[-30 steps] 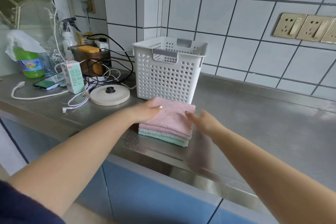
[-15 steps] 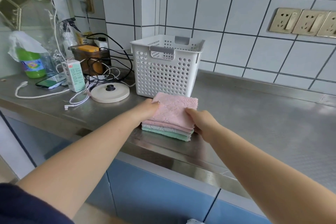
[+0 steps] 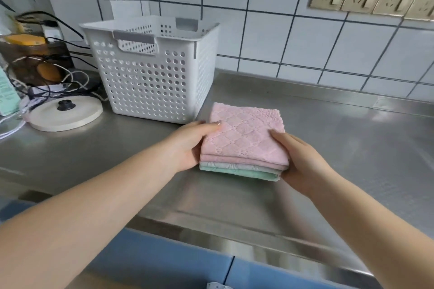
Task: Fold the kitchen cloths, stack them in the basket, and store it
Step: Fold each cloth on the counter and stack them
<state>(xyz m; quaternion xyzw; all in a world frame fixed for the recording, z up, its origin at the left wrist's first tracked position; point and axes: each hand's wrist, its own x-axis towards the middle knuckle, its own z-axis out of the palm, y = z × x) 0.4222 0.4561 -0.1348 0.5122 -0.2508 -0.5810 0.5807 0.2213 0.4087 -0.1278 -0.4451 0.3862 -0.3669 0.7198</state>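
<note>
My left hand (image 3: 187, 145) clasps the left edge of the stack of cloths (image 3: 244, 145), thumb on top and fingers tucked under, and my right hand (image 3: 303, 164) does the same at the near right corner, so both hands are closed on the pile from either side. The stack sits in the middle of the steel counter (image 3: 352, 148), just in front of the basket's near right corner; whether it has left the surface yet or is only gripped, I cannot tell. It is a tidy pile: pink layers on top, a grey one below and a green one at the bottom, edges roughly squared, so I judge the folding done, and no loose cloth shows anywhere on the counter. The white basket (image 3: 150, 77) stands upright just beyond and to the left of the pile, against the tiled wall (image 3: 281, 42); through the holes and over the rim I see nothing inside it, though the bottom is hidden from here. So what is left, as I read it, is lifting the pile over the rim, setting it down flat inside, and then carrying the basket to wherever it is kept. Far left lie a round lid (image 3: 65, 112) and a tangle of cables (image 3: 58, 87), clear of my path.
</note>
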